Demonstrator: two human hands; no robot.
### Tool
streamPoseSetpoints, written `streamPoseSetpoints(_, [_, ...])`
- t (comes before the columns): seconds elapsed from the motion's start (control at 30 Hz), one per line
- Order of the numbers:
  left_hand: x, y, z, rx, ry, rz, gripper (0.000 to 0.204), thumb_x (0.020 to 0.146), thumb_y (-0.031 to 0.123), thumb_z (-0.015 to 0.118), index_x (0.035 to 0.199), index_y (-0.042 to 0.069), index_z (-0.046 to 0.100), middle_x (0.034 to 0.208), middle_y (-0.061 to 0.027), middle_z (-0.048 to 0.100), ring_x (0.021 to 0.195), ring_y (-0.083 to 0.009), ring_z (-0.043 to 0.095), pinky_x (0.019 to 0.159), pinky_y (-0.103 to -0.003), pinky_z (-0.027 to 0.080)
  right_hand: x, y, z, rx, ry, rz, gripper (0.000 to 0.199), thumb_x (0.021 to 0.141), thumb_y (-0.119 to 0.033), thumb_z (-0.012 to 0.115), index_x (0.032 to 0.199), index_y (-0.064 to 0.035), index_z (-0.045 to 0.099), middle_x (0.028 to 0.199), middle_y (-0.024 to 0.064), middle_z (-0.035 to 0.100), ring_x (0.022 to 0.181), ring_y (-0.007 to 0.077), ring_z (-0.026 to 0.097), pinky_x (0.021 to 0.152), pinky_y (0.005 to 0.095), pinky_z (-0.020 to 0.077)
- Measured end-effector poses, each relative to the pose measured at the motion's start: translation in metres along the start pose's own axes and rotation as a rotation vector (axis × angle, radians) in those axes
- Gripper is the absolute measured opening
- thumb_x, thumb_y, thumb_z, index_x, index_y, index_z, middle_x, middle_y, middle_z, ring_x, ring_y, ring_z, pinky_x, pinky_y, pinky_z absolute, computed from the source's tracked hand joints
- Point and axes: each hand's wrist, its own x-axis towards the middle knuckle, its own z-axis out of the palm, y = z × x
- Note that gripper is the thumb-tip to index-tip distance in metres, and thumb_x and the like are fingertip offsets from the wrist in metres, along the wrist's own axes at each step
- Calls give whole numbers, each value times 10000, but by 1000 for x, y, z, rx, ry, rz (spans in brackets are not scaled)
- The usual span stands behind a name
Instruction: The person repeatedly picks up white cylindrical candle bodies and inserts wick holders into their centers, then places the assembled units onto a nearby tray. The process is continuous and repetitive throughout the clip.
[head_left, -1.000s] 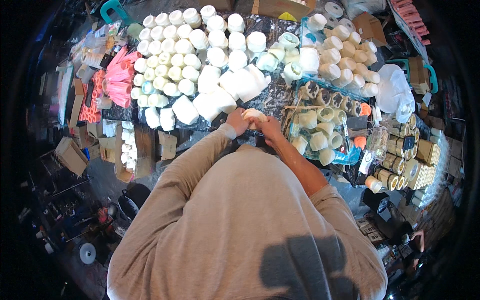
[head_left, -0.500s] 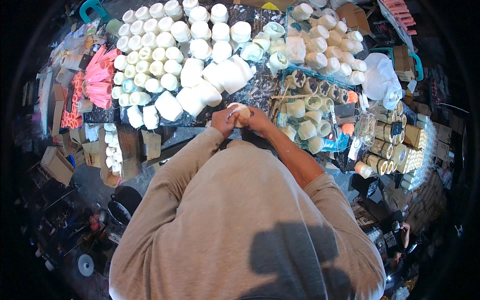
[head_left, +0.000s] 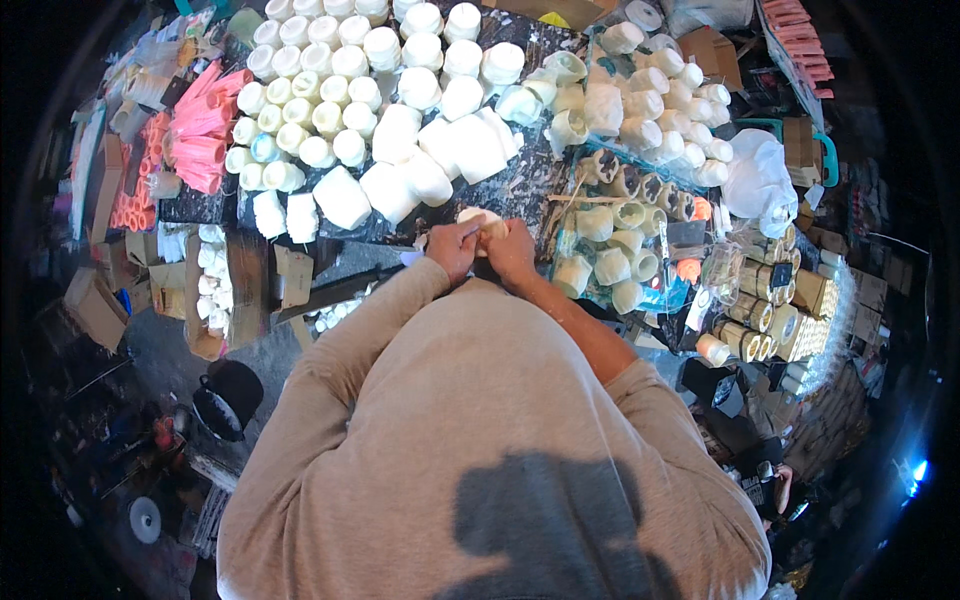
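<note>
My left hand (head_left: 453, 250) and my right hand (head_left: 512, 252) meet at the table's near edge. Both are closed on a small cream-white rounded piece (head_left: 482, 216), mostly covered by the fingers. Just beyond them, large white cylindrical pieces (head_left: 388, 192) lie on their sides on the dark tabletop (head_left: 545, 40). Rows of shorter white and pale cream cylinders (head_left: 325, 118) stand farther left. To the right of my right hand lie several pale, hollow cup-like pieces (head_left: 612, 266).
Pink tubes (head_left: 200, 125) are heaped at the left. A crate-like group of white rounded pieces (head_left: 650, 105) and a clear plastic bag (head_left: 757, 170) occupy the right. An open cardboard box (head_left: 95, 310) sits low on the left; another person (head_left: 765, 485) is far right.
The view has shifted, so the table's contents sit slightly differently in it. My hands keep hold of the white piece, with the right hand now turned more upright beside the left.
</note>
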Motion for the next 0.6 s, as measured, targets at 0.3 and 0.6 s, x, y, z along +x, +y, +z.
streamPoseSetpoints(0.3, [-2, 45, -3, 59, -158, 469, 419, 916, 81, 604, 1330, 126, 645, 908, -196, 732, 787, -338, 736, 719, -399, 566, 26, 19, 9, 590, 104, 119, 257, 903, -307, 542, 844, -58, 571, 869, 106, 640, 778, 263, 635, 710, 400, 520])
streamPoseSetpoints(0.6, [2, -14, -26, 232, -89, 91, 896, 733, 189, 825, 1533, 143, 426, 1444, -172, 503, 1349, -354, 483, 1068, -467, 423, 8, 26, -18, 576, -195, -76, 370, 905, -40, 699, 1269, 8, 653, 1141, 119, 717, 990, 200, 693, 884, 328, 557])
